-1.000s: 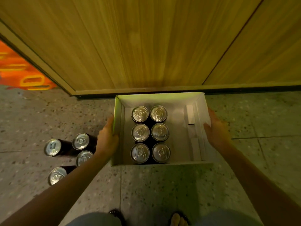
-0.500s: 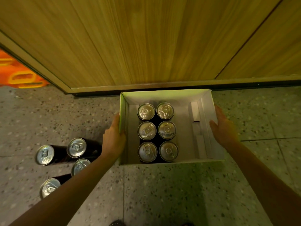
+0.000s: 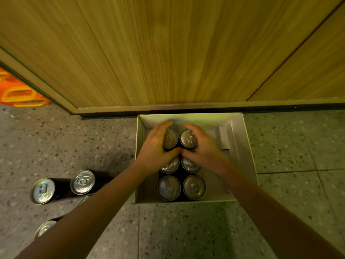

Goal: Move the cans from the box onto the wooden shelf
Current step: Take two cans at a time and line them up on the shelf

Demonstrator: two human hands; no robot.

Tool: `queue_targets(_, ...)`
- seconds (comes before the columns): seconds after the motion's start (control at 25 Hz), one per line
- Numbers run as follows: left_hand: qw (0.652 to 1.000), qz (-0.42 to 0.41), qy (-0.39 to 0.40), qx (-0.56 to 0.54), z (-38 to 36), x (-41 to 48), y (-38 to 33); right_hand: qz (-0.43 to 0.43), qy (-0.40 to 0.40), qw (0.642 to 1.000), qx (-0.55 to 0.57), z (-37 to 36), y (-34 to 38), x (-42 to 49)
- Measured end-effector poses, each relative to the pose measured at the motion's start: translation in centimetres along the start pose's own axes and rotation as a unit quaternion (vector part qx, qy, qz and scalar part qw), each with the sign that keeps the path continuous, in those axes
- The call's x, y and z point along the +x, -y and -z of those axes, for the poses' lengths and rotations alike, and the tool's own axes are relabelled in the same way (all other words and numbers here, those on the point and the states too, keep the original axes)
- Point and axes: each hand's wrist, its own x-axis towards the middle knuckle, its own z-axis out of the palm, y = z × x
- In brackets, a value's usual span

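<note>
An open white box (image 3: pixel 240 146) sits on the floor against a wooden panel (image 3: pixel 168 53). Inside stand several dark cans with silver tops, in two columns. My left hand (image 3: pixel 155 148) wraps around the far left can (image 3: pixel 170 138). My right hand (image 3: pixel 203 146) wraps around the far right can (image 3: pixel 188 138). Both cans still stand in the box. The middle pair is partly hidden under my hands; the near pair (image 3: pixel 169 187) (image 3: pixel 194 186) is in plain view.
Several more dark cans (image 3: pixel 82 181) (image 3: pixel 43 191) stand on the speckled floor to the left of the box, partly under my left forearm. An orange patterned surface (image 3: pixel 18 94) shows at far left. A small white insert (image 3: pixel 224 138) lies in the box's right side.
Both hands left the box's outer sides and went inside, closing around the two far cans. The box sits a little further right in view.
</note>
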Motion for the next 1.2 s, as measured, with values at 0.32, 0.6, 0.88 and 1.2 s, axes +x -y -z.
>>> queue_targets(0.32,0.991,0.064,0.001,-0.116,-0.5,1.8,1.9,0.023,-0.032,0.998,0.051,0.5,-1.6,2.5)
queue_targets(0.6,0.99,0.059,-0.063,-0.109,0.3,1.8,0.6,0.017,-0.06,0.996,0.068,1.6,-1.4,2.5)
queue_targets(0.88,0.989,0.043,-0.018,-0.139,12.8,-0.7,-14.7,0.007,-0.064,0.992,0.109,11.6,14.7,-2.1)
queue_targets(1.2,0.99,-0.002,-0.009,-0.139,34.4,-8.9,-41.4,0.042,-0.048,0.994,0.084,28.4,44.6,-12.5)
